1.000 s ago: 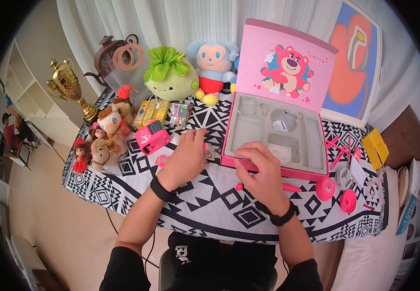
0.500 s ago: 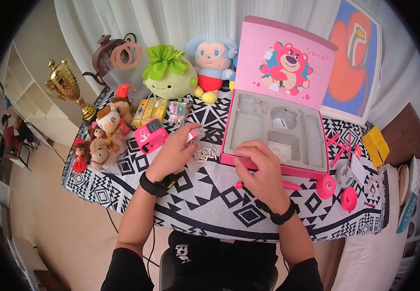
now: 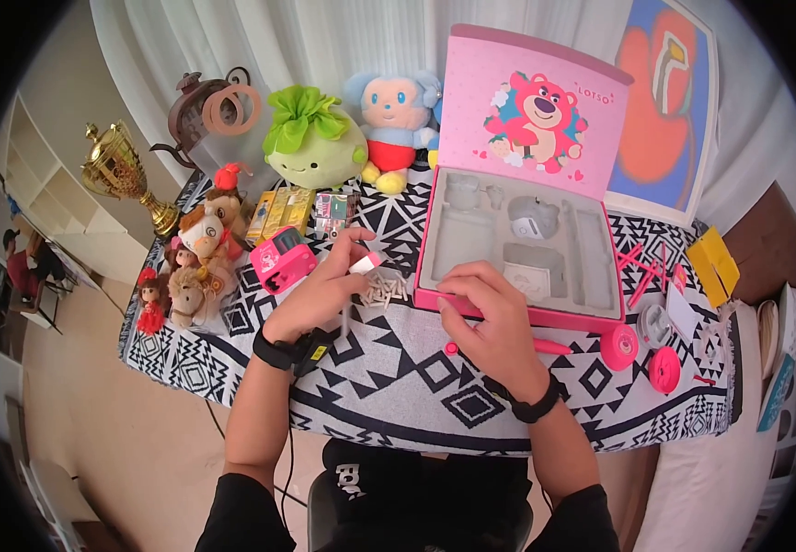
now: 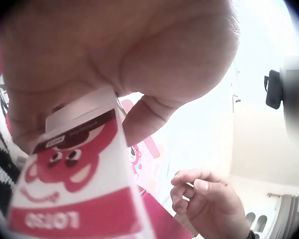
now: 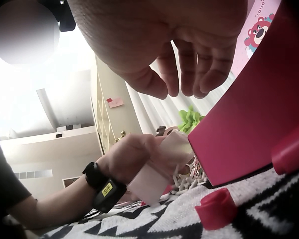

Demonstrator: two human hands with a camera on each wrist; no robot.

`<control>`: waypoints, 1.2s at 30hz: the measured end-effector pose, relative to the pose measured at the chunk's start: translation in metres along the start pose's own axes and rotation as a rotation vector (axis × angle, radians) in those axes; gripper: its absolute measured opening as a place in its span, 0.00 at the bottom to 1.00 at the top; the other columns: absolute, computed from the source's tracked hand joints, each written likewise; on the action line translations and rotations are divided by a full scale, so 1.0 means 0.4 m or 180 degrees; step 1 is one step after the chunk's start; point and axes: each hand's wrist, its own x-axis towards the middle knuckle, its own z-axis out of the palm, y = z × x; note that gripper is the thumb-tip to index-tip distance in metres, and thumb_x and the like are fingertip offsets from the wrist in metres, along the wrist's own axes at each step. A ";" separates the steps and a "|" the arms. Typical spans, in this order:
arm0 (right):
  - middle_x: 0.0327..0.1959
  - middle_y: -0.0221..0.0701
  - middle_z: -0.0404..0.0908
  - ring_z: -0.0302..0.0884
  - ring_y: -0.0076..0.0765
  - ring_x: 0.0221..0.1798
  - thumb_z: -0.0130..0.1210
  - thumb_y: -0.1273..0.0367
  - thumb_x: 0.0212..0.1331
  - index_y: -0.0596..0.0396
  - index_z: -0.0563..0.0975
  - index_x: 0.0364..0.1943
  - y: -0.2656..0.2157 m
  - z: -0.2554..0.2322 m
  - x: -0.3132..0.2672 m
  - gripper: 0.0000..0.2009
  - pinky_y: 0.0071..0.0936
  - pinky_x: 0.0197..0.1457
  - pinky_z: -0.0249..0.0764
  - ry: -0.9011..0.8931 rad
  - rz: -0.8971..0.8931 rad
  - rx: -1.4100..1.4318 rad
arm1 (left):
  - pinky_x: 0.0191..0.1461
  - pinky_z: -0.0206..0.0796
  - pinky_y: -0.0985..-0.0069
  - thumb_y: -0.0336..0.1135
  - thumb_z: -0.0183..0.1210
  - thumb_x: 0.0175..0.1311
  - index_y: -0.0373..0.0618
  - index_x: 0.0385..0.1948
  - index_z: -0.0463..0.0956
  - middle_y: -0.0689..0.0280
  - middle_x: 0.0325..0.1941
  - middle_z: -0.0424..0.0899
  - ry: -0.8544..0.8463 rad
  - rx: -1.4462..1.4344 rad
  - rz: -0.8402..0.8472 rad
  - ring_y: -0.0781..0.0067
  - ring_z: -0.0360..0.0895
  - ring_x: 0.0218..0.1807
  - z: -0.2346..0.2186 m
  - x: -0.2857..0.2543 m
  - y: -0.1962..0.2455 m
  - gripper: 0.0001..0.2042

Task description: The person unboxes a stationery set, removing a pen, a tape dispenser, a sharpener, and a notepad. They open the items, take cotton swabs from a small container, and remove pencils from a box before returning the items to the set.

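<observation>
My left hand (image 3: 310,299) grips a small clear case (image 3: 365,264) above the patterned cloth. In the left wrist view the case (image 4: 72,172) shows a pink bear print; in the right wrist view it hangs below the left hand (image 5: 134,157). Just right of that hand lies a pile of small white sticks (image 3: 385,288). My right hand (image 3: 494,327) hovers at the front edge of the open pink box (image 3: 545,318), fingers loosely bent and holding nothing. The box's grey tray (image 3: 476,241) has molded hollows, with a grey piece (image 3: 533,219) in one.
A pink toy camera (image 3: 284,262), plush toys (image 3: 200,267) and yellow packs (image 3: 280,213) stand on the left. Pink pen (image 3: 551,347), round pink pieces (image 3: 618,347) and pink sticks (image 3: 639,276) lie front and right. A framed picture (image 3: 660,120) leans behind.
My left hand has moved left off the pile of white sticks and turned, bringing the case into view; the sticks are now uncovered. My right hand has hardly moved.
</observation>
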 end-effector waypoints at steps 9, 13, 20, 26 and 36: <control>0.43 0.36 0.83 0.84 0.41 0.43 0.64 0.77 0.57 0.60 0.83 0.39 0.003 0.000 -0.001 0.07 0.31 0.48 0.79 0.0004 -0.0025 -0.0006 | 0.63 0.63 0.76 0.35 0.56 0.77 0.47 0.71 0.57 0.66 0.55 0.70 -0.0059 -0.0060 0.0038 0.76 0.68 0.57 0.005 -0.007 0.007 0.25; 0.42 0.38 0.81 0.82 0.48 0.43 0.64 0.76 0.57 0.61 0.82 0.39 -0.001 0.000 0.001 0.07 0.37 0.48 0.78 0.0040 -0.0039 0.0086 | 0.60 0.65 0.76 0.37 0.54 0.79 0.46 0.70 0.59 0.66 0.53 0.70 0.0121 0.0186 0.0136 0.78 0.70 0.56 0.005 -0.004 -0.004 0.23; 0.41 0.37 0.81 0.82 0.48 0.42 0.64 0.76 0.57 0.60 0.82 0.39 0.002 0.005 -0.002 0.07 0.37 0.47 0.78 -0.0019 -0.0047 0.0066 | 0.42 0.75 0.73 0.34 0.48 0.80 0.46 0.68 0.60 0.64 0.43 0.76 0.0504 0.0047 0.0281 0.73 0.80 0.36 0.004 -0.002 -0.007 0.19; 0.41 0.37 0.81 0.82 0.48 0.43 0.64 0.76 0.57 0.59 0.81 0.40 0.003 0.017 -0.008 0.07 0.37 0.46 0.79 -0.0071 -0.0180 -0.0004 | 0.40 0.77 0.71 0.26 0.47 0.73 0.47 0.67 0.61 0.61 0.44 0.78 0.0596 -0.0136 0.0250 0.71 0.82 0.35 -0.001 -0.006 -0.017 0.22; 0.42 0.36 0.80 0.81 0.47 0.44 0.63 0.75 0.57 0.61 0.80 0.38 0.003 0.023 -0.018 0.07 0.39 0.46 0.79 -0.0106 -0.0420 -0.0116 | 0.43 0.81 0.71 0.29 0.55 0.69 0.39 0.56 0.73 0.62 0.46 0.83 0.0528 -0.0027 0.0143 0.67 0.86 0.43 -0.073 0.069 0.029 0.15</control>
